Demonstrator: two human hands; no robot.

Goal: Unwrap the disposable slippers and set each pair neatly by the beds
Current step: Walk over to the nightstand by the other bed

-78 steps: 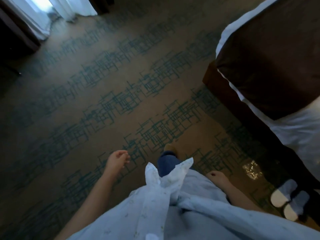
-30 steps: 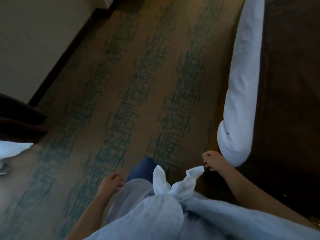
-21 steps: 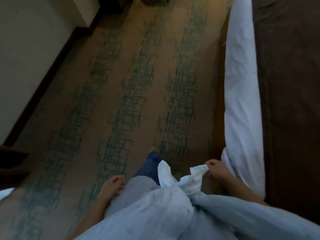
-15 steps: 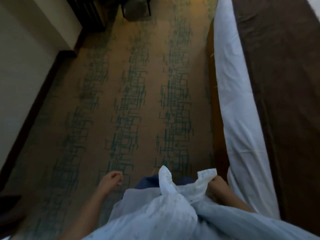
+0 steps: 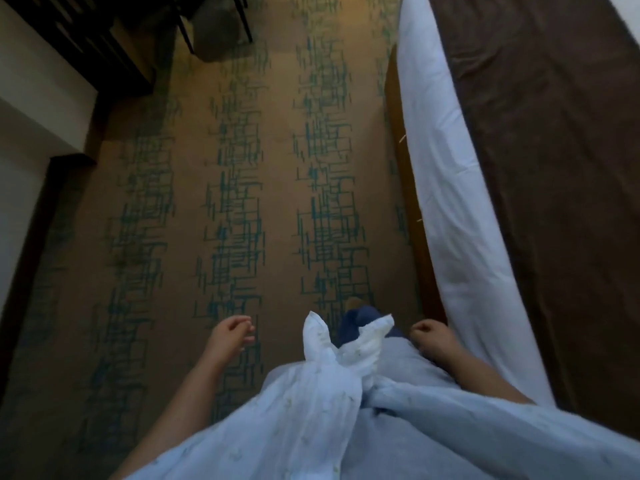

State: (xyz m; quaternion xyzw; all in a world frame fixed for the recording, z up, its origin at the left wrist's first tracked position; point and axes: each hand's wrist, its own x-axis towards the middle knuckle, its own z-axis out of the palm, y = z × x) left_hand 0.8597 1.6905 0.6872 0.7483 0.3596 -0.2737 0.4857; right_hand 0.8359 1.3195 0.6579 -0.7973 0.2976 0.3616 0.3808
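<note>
No slippers show in the head view. A bed (image 5: 450,188) with white linen and a brown runner (image 5: 540,161) runs along the right side. My left hand (image 5: 230,336) hangs low at the centre left, fingers loosely curled, with nothing in it. My right hand (image 5: 431,337) hangs beside the bed's wooden base (image 5: 403,188), curled into a loose fist with nothing visible in it. Between the hands lies my pale blue shirt with its knotted front (image 5: 332,348).
Patterned tan and teal carpet (image 5: 242,188) stretches ahead between the bed and a white wall (image 5: 27,98) with dark skirting on the left. A dark chair or stand (image 5: 214,22) and dark slatted furniture (image 5: 86,39) stand at the far end.
The view has turned away from the earlier bed corner with white slippers and a wrapper on the floor, and now looks along the aisle beside a bed. My right hand has let go of the shirt knot.
</note>
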